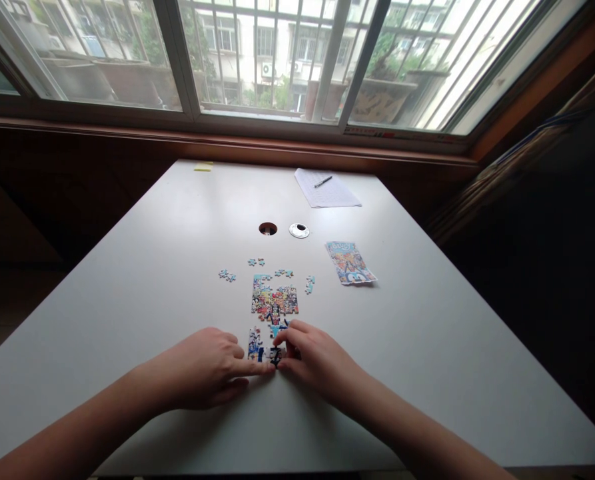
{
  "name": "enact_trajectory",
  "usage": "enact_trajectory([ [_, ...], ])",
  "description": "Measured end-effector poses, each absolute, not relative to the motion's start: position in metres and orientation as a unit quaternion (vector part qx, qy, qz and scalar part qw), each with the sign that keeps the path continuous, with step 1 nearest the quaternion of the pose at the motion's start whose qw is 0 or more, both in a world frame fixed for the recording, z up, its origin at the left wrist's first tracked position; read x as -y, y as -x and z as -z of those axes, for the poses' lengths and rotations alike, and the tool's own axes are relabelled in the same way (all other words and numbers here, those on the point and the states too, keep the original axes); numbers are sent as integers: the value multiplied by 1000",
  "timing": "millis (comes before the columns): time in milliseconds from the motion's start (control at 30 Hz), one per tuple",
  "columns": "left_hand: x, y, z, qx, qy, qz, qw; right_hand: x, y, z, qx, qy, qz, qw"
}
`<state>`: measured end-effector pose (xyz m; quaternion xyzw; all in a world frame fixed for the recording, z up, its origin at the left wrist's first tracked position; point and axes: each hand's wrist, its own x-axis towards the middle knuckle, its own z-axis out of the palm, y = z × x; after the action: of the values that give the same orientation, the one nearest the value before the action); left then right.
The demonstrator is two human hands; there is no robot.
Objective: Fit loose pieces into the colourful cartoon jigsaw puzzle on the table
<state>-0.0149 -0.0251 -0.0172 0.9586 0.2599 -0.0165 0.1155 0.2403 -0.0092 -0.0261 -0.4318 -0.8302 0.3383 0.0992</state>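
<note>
Head view: we judge assembly of the puzzle's lower section (pixel 254 345) to be in hand, on the table (pixel 127 287) nearer us than the upper section (pixel 273 300); the next move appears to call for careful alignment. The left hand (pixel 210 367) is loosely open, index finger extended to the near edge. The right hand (pixel 310 353) curls over, thumb and forefinger slightly parted; we cannot tell whether they grip anything.

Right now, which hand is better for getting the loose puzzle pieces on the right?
Probably the right hand: it's nearer those pieces, while the left hand is farther away, its index finger at the bottom of the puzzle.
</note>
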Motion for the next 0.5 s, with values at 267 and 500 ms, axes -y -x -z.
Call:
enact_trajectory([
  [267,38,16,34,-274,-960,-13,59,10,-243,34,835,422,-330,125],
  [500,38,15,34,-276,-959,-22,61,7,-242,33,835,418,-335,122],
])
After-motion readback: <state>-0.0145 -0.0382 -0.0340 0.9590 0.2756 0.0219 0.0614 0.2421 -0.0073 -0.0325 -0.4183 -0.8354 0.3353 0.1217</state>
